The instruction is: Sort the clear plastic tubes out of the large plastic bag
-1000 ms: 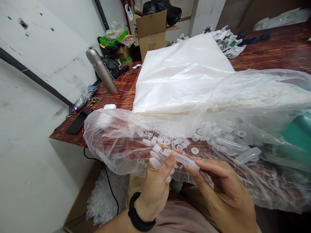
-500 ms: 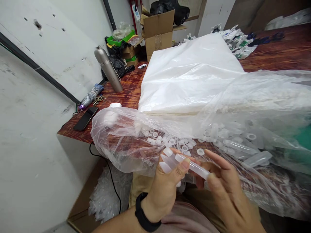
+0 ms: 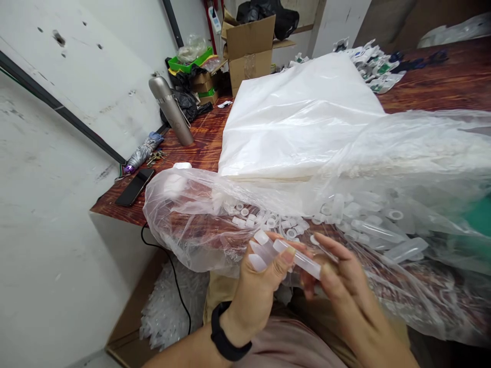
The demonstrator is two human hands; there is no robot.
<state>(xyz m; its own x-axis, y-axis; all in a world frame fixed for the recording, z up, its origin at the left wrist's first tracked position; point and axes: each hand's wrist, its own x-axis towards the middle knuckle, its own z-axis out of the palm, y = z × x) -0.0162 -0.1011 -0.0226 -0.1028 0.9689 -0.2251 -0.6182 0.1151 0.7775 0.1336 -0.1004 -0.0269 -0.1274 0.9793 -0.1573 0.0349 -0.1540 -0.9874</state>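
Note:
Several frosted plastic tubes with white ends are bunched in my left hand, which is closed around them. Its thumb presses one clear plastic tube lying across the front, slanting down to the right. At that tube's lower end my right hand grips with the thumb, while its index finger reaches forward over the bag. The other right fingers are partly hidden behind. Just beyond both hands, small white plastic caps lie scattered. Larger loose tubes rest to the right, partly under clear film.
A clear plastic bag spreads along the table's front edge. Behind it lies a stack of white sheeting. A steel flask, a phone and a cardboard box stand or lie beyond. More clear pieces fill a carton below.
Both hands have shifted slightly left. My right hand has moved toward the left one along the front tube, and its index finger now covers part of a loose cap.

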